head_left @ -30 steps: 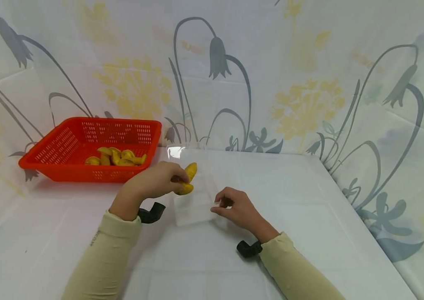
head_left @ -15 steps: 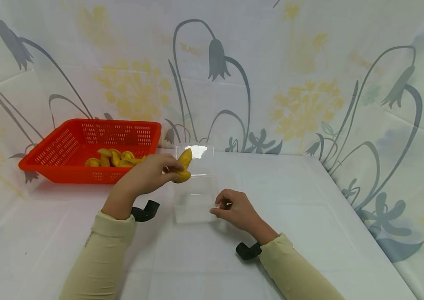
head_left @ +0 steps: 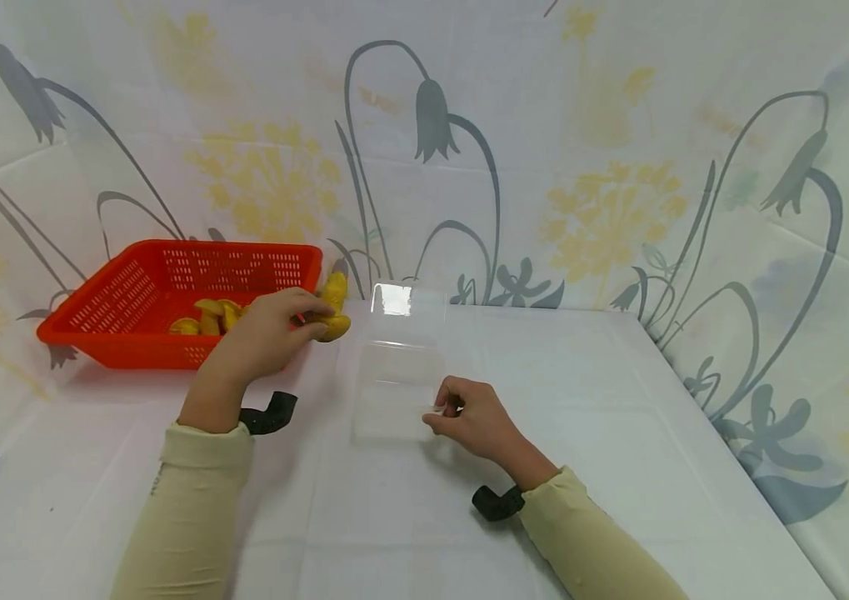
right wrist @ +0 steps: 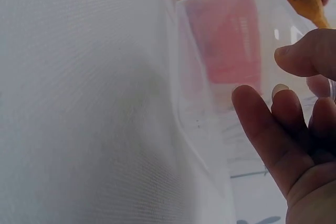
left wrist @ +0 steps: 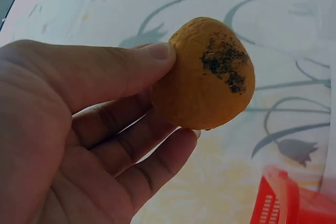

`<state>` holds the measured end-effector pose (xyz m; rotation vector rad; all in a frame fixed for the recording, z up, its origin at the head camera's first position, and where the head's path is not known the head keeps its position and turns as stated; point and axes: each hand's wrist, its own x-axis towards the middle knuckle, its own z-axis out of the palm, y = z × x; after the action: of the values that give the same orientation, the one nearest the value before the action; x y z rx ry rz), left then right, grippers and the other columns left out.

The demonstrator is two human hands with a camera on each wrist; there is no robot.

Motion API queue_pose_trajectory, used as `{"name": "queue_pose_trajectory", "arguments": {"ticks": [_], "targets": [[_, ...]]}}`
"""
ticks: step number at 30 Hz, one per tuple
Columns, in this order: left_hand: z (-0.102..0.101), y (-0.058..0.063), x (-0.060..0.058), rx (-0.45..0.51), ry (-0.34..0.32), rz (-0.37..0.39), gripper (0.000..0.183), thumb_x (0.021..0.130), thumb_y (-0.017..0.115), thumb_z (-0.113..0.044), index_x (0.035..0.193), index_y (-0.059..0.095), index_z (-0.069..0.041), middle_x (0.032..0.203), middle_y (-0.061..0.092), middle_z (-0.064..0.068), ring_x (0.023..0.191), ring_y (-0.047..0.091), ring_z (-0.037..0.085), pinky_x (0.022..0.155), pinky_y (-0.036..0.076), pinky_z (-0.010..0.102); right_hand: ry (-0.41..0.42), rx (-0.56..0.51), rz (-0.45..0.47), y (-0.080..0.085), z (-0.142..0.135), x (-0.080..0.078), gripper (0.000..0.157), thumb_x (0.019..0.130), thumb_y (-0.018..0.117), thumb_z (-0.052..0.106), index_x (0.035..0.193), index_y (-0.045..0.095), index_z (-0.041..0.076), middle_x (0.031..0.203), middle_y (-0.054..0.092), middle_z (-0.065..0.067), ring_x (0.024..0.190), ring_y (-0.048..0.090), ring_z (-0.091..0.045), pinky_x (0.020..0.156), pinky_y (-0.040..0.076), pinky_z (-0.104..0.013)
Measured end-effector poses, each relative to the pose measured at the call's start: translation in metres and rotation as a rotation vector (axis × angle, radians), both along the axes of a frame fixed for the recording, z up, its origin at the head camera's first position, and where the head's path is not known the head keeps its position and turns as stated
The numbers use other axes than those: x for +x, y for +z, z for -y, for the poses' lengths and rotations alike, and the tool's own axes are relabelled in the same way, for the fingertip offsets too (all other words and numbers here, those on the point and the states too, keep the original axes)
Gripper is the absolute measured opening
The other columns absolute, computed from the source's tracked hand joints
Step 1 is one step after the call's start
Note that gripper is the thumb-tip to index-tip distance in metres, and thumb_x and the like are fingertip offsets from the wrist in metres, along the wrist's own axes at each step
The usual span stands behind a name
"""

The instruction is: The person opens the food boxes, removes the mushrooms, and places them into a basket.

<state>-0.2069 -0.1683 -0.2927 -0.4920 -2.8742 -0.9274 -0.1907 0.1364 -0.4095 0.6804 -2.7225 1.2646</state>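
My left hand (head_left: 267,329) pinches a yellow mushroom (head_left: 334,287) between thumb and fingers, raised beside the right end of the red basket. In the left wrist view the mushroom's rounded cap (left wrist: 210,77) carries a dark speckled patch, and the thumb presses its edge. A clear plastic box (head_left: 394,400) lies on the table, its transparent lid (head_left: 409,310) tilted back and catching a bright reflection. At the box's right side my right hand (head_left: 472,417) pinches the rim with thumb and curled fingers. No mushroom shows inside the box.
The red perforated basket (head_left: 124,340) stands at the back left, holding several more yellow mushrooms (head_left: 210,317). A white cloth (head_left: 581,500) covers the table. Behind it hangs a flower-patterned curtain (head_left: 529,100). Each wrist wears a black camera mount (head_left: 497,503).
My left hand has moved left and away from above the box toward the basket, still holding the mushroom. The box lid has swung rightward and back. My right hand stays at the rim.
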Motion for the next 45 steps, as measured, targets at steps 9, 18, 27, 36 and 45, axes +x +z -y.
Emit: {"name": "queue_pose_trajectory", "arguments": {"ticks": [9, 18, 27, 36, 45], "targets": [[0.025, 0.0, -0.002, 0.023, 0.133, -0.117, 0.031, 0.095, 0.062, -0.02, 0.125, 0.064, -0.011, 0.121, 0.059, 0.011, 0.106, 0.056, 0.031, 0.09, 0.053, 0.049, -0.003, 0.024, 0.023, 0.004, -0.002, -0.001, 0.019, 0.081, 0.077, 0.023, 0.079, 0.058, 0.019, 0.068, 0.056, 0.005, 0.06, 0.048, -0.012, 0.048, 0.038, -0.021], [0.041, -0.003, -0.004, 0.077, 0.246, -0.096, 0.035, 0.097, 0.058, -0.02, 0.13, 0.06, -0.009, 0.134, 0.052, 0.016, 0.117, 0.05, 0.037, 0.1, 0.047, 0.057, 0.004, 0.051, -0.02, 0.006, -0.004, -0.001, 0.019, 0.08, 0.077, 0.02, 0.078, 0.058, 0.018, 0.066, 0.054, 0.006, 0.06, 0.048, -0.011, 0.049, 0.038, -0.02], [0.054, -0.009, -0.007, 0.088, 0.315, -0.052, 0.039, 0.099, 0.054, -0.021, 0.135, 0.055, -0.007, 0.135, 0.049, 0.018, 0.118, 0.048, 0.039, 0.097, 0.049, 0.056, 0.009, 0.053, -0.037, 0.007, -0.01, -0.003, 0.019, 0.078, 0.077, 0.018, 0.076, 0.058, 0.019, 0.064, 0.052, 0.006, 0.058, 0.047, -0.01, 0.049, 0.037, -0.02], [0.071, -0.022, -0.013, 0.074, 0.382, -0.042, 0.041, 0.101, 0.05, -0.022, 0.138, 0.052, -0.005, 0.134, 0.049, 0.022, 0.116, 0.048, 0.041, 0.097, 0.049, 0.057, 0.02, 0.054, 0.015, 0.008, -0.012, -0.004, 0.017, 0.08, 0.076, 0.021, 0.078, 0.058, 0.02, 0.065, 0.053, 0.006, 0.061, 0.048, -0.011, 0.049, 0.037, -0.021], [0.083, -0.032, -0.018, 0.066, 0.431, -0.013, 0.042, 0.101, 0.049, -0.022, 0.139, 0.051, -0.003, 0.135, 0.046, 0.027, 0.122, 0.044, 0.045, 0.102, 0.044, 0.059, 0.048, 0.031, 0.06, 0.006, -0.013, -0.006, 0.017, 0.082, 0.074, 0.022, 0.08, 0.058, 0.018, 0.065, 0.055, 0.004, 0.06, 0.049, -0.012, 0.049, 0.037, -0.021]]}}
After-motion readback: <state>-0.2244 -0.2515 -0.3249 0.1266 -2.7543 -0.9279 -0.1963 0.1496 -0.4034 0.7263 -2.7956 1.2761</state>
